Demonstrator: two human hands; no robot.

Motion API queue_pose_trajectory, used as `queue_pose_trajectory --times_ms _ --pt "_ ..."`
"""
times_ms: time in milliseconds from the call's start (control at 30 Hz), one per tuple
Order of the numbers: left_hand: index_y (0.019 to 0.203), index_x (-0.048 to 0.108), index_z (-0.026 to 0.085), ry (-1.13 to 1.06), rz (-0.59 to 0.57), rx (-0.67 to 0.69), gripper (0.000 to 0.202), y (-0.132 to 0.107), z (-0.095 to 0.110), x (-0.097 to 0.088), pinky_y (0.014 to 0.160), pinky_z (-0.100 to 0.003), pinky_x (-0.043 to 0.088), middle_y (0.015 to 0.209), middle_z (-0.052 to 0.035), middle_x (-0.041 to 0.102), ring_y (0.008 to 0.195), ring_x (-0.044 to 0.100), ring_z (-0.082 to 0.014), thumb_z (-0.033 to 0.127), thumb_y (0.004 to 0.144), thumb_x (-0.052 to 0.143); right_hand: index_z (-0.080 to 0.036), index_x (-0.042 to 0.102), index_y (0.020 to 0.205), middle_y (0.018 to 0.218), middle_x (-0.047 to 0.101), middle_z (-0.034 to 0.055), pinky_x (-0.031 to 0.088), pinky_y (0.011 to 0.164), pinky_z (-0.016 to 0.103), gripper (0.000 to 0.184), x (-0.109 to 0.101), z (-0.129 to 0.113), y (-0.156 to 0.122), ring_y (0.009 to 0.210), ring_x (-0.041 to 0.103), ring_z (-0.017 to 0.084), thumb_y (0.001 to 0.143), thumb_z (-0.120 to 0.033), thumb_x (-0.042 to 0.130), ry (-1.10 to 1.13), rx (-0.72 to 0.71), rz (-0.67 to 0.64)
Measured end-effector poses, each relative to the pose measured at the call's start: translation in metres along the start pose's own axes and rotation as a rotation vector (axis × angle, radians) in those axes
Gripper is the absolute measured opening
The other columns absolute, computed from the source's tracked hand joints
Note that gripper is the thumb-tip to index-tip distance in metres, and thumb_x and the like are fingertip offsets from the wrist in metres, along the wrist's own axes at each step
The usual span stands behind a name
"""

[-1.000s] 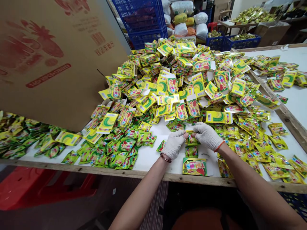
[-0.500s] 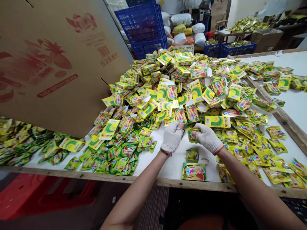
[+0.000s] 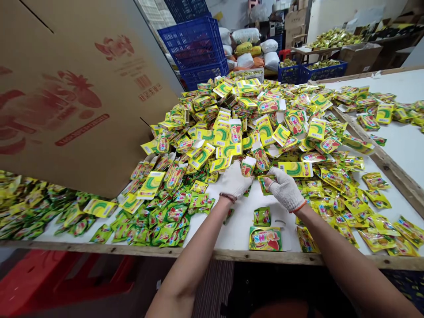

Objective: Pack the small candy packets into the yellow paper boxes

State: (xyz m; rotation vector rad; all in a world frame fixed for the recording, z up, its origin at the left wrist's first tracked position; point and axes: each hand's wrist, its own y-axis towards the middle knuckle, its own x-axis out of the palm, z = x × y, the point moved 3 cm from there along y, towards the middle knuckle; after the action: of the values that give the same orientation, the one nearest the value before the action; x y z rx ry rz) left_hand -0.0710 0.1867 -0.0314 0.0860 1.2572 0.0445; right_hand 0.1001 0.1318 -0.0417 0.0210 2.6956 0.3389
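Observation:
My left hand (image 3: pixel 236 181), in a white knit glove, is closed around a small yellow-and-green candy box (image 3: pixel 247 168) whose white flap shows at its top. Part of a green sachet (image 3: pixel 247 191) peeks out below its fingers. My right hand (image 3: pixel 285 190), gloved with an orange cuff, pinches a green candy sachet (image 3: pixel 265 185) between thumb and fingers. Below the hands, a lone green sachet (image 3: pixel 262 216) lies just above a flat candy box (image 3: pixel 265 239) printed "TWINS". My left wrist partly covers another green sachet (image 3: pixel 228 215).
A big heap of candy boxes (image 3: pixel 228 128) rises beyond my hands. Green sachets (image 3: pixel 168 216) lie left, yellow sachets (image 3: pixel 331 207) right. A large carton (image 3: pixel 76 101) leans over the left side. Wooden strips (image 3: pixel 391 168) edge the white table; blue crates (image 3: pixel 195 44) stand behind.
The candy box in my left hand has come down and tilted, and my left fingers now cover more of it. My right hand keeps its sachet, nearly still. The view has shifted slightly.

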Motion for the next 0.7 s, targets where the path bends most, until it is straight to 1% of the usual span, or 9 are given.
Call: queue_pose_trajectory --times_ms 100,167,233,300,367,433,533,633,700 --pt "0.091 0.057 0.020 0.043 0.084 0.170 0.034 -0.031 -0.010 0.002 0.082 -0.037 0.046 0.100 -0.0114 0.064 0.098 0.062 -0.0292 0.047 0.074 0.069 -0.021 0.065 0.093 0.078 0.065 0.0022 0.045 0.070 0.027 0.024 -0.004 -0.005 -0.003 0.071 0.058 0.017 0.089 -0.041 0.054 -0.035 -0.036 0.094" --pt "0.096 0.057 0.020 -0.010 0.071 0.252 0.030 -0.050 -0.012 0.009 0.084 -0.037 0.047 0.103 -0.0108 0.063 0.099 0.060 -0.0278 0.038 0.075 0.068 -0.020 0.065 0.093 0.074 0.063 0.0018 0.044 0.067 0.027 0.026 -0.006 -0.006 -0.004 0.067 0.056 0.017 0.089 -0.044 0.054 -0.042 -0.040 0.157" --pt "0.101 0.056 0.019 -0.090 0.036 0.270 0.031 -0.064 -0.011 0.017 0.080 -0.036 0.048 0.100 -0.0097 0.063 0.094 0.061 -0.0260 0.033 0.075 0.067 -0.020 0.064 0.092 0.069 0.061 0.0009 0.043 0.063 0.027 0.027 -0.006 -0.005 -0.005 0.061 0.054 0.016 0.090 -0.045 0.054 -0.056 -0.014 0.187" --pt "0.100 0.054 0.020 -0.138 0.049 0.256 0.032 -0.072 -0.010 0.024 0.077 -0.036 0.048 0.095 -0.0088 0.063 0.089 0.061 -0.0258 0.037 0.077 0.067 -0.021 0.063 0.091 0.065 0.058 0.0000 0.041 0.060 0.027 0.027 -0.004 -0.002 -0.005 0.058 0.053 0.016 0.090 -0.046 0.054 -0.092 0.004 0.180" --pt "0.100 0.054 0.020 -0.160 0.096 0.260 0.035 -0.076 -0.009 0.026 0.078 -0.037 0.049 0.095 -0.0096 0.064 0.091 0.062 -0.0272 0.042 0.076 0.068 -0.021 0.063 0.088 0.062 0.056 -0.0012 0.039 0.058 0.026 0.027 -0.002 0.001 -0.004 0.056 0.051 0.015 0.090 -0.047 0.054 -0.143 0.012 0.138" --pt "0.103 0.054 0.020 -0.170 0.127 0.283 0.038 -0.077 -0.011 0.027 0.082 -0.038 0.049 0.099 -0.0113 0.065 0.095 0.063 -0.0289 0.040 0.075 0.069 -0.022 0.061 0.081 0.057 0.051 -0.0029 0.035 0.055 0.025 0.027 -0.001 0.003 -0.003 0.053 0.045 0.014 0.089 -0.046 0.053 -0.212 0.012 0.075" --pt "0.107 0.055 0.018 -0.180 0.100 0.333 0.041 -0.078 -0.015 0.027 0.082 -0.040 0.050 0.102 -0.0126 0.066 0.096 0.064 -0.0298 0.036 0.073 0.070 -0.022 0.053 0.068 0.055 0.047 -0.0039 0.028 0.053 0.025 0.030 0.000 0.004 0.001 0.053 0.038 0.012 0.089 -0.043 0.053 -0.330 -0.016 -0.049" --pt "0.111 0.056 0.018 -0.196 0.075 0.413 0.044 -0.080 -0.016 0.028 0.085 -0.040 0.051 0.104 -0.0124 0.067 0.098 0.064 -0.0300 0.033 0.072 0.071 -0.022 0.051 0.066 0.057 0.049 -0.0029 0.026 0.054 0.025 0.030 0.002 0.002 0.001 0.055 0.041 0.012 0.089 -0.040 0.054 -0.434 -0.052 -0.168" --pt "0.113 0.056 0.017 -0.199 0.084 0.454 0.045 -0.083 -0.014 0.029 0.088 -0.041 0.050 0.106 -0.0130 0.066 0.101 0.063 -0.0305 0.031 0.072 0.070 -0.022 0.053 0.067 0.061 0.054 -0.0011 0.026 0.056 0.026 0.029 0.004 -0.002 -0.002 0.057 0.045 0.013 0.091 -0.039 0.052 -0.509 -0.073 -0.193"
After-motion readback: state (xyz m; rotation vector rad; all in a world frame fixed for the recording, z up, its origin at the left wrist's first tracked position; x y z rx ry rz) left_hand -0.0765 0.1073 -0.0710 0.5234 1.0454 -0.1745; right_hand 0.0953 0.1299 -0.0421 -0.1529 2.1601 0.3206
